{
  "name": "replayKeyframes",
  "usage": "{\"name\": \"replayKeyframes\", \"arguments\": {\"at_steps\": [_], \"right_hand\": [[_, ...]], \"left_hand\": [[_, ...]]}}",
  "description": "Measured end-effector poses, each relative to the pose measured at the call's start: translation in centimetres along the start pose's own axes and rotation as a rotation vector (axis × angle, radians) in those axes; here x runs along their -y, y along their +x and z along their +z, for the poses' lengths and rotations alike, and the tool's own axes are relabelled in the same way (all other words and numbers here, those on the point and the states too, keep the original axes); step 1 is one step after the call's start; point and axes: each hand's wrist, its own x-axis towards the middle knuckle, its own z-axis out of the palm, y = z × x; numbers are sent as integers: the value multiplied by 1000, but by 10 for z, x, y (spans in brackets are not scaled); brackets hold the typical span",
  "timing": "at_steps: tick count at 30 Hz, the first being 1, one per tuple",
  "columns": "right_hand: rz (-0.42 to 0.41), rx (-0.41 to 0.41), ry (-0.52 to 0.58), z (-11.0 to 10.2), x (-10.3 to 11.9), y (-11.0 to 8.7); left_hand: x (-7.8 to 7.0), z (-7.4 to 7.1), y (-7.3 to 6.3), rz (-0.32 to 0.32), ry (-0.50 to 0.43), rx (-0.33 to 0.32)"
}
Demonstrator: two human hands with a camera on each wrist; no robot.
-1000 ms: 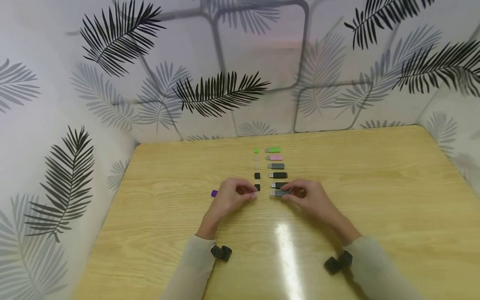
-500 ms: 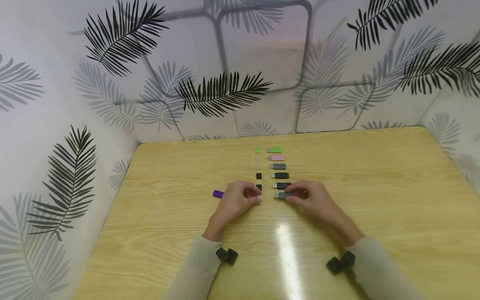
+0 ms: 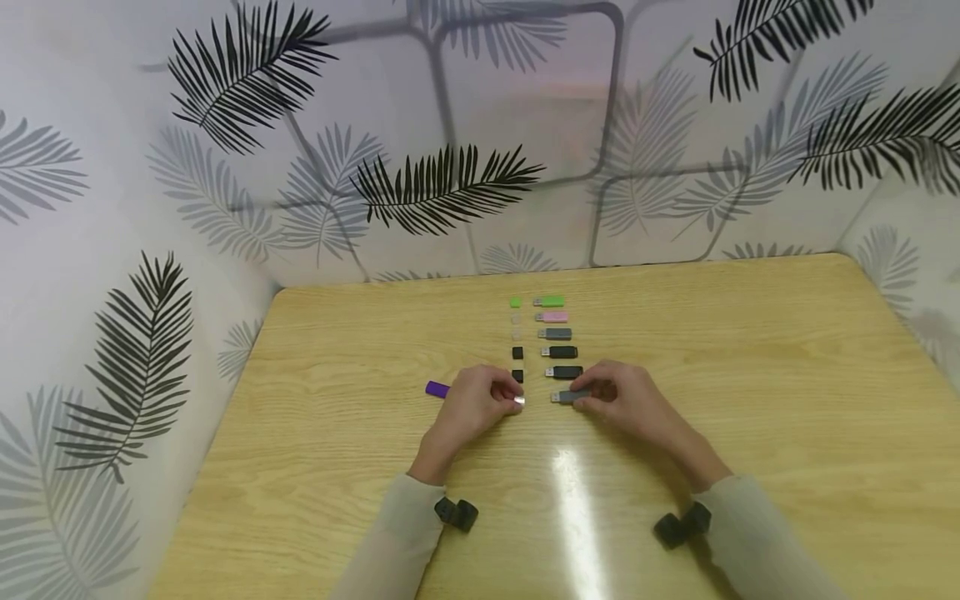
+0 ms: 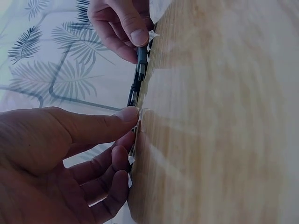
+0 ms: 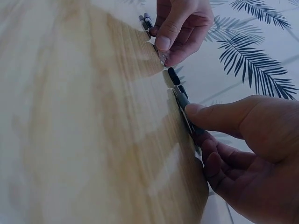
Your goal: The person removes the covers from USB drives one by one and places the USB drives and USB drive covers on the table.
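Note:
In the head view my left hand [image 3: 472, 404] pinches a small clear cap [image 3: 519, 401] between thumb and fingertips, low over the table. My right hand [image 3: 622, 396] pinches the rear end of a grey USB flash drive [image 3: 567, 397], whose metal plug points left toward the cap. Cap and drive are apart, with a short gap between them. In the right wrist view the grey drive [image 5: 182, 99] shows under my thumb, and the clear cap [image 5: 163, 58] sits in the other hand's fingertips. Just beyond lie a black flash drive [image 3: 564, 372] and a black cap [image 3: 517, 377].
Farther back, a column of flash drives holds a black [image 3: 561, 352], a grey [image 3: 557, 334], a pink [image 3: 552, 317] and a green one [image 3: 551, 302]. Small caps line up to their left, including a green cap [image 3: 515, 302]. A purple flash drive [image 3: 437, 389] is partly behind my left hand.
Both hands have drawn slightly toward me, bringing the clear cap and the grey drive away from the black pair. More of the purple drive shows now.

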Motion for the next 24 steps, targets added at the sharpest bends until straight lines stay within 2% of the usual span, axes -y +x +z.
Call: {"name": "replayKeyframes", "arguments": {"at_steps": [8,14,19,24], "right_hand": [[-28,-13,1,1,0,0],[-8,-7,2,1,-2,0],[5,-15,2,0,-3,2],[-5,-34,15,-2,-2,3]], "left_hand": [[0,1,1,-11,7,-13],[-1,1,1,-7,2,-13],[-1,-3,0,-3,-32,1],[0,-10,-2,5,-65,-12]]}}
